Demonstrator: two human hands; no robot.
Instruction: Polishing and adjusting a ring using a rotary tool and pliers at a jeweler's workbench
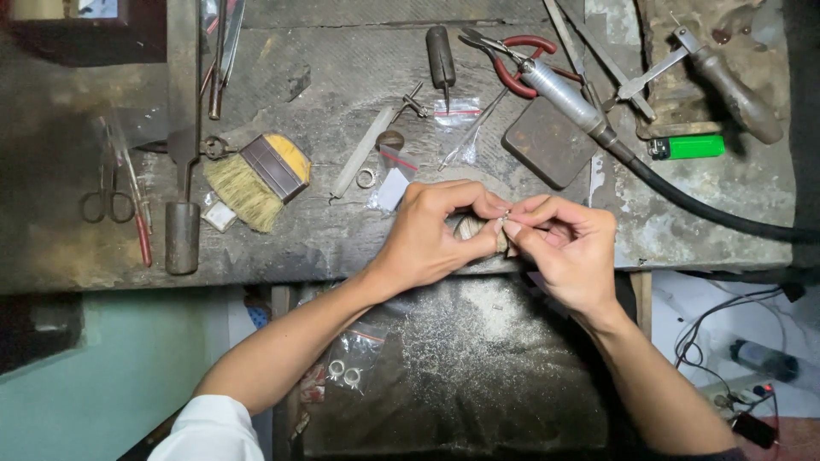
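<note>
Two bare forearms come up from the bottom edge, a white sleeve (209, 431) cut off at the left one. The left hand (431, 235) and right hand (568, 248) meet at the front edge of the worn grey workbench (342, 230). Fingertips of both pinch one tiny silvery metal piece (506, 215) between them; narrow pinch, the piece mostly hidden by fingers, shape hard to tell. Under the hands a pale wooden bench peg (470, 229) shows only partly.

Below the bench, a dark dusty catch tray (478, 367), with a clear plastic bag holding two silver rings (346, 373) at its left edge.

On the bench: a flat brush with yellow bristles and dark ferrule (256, 179), left of the hands. A small silver ring (366, 178) lies near a white stick-like file (363, 152). A dark square metal block (548, 143) sits above the right hand. A silver rotary handpiece with a black hose (568, 98) crosses it; the hose runs off the right edge. Red-handled pliers (517, 61), a green lighter (688, 147), and small steel scissors (107, 201) at far left. A wooden-handled tool (739, 90) top right, head blurred. Upper left corner dark, contents unreadable.
</note>
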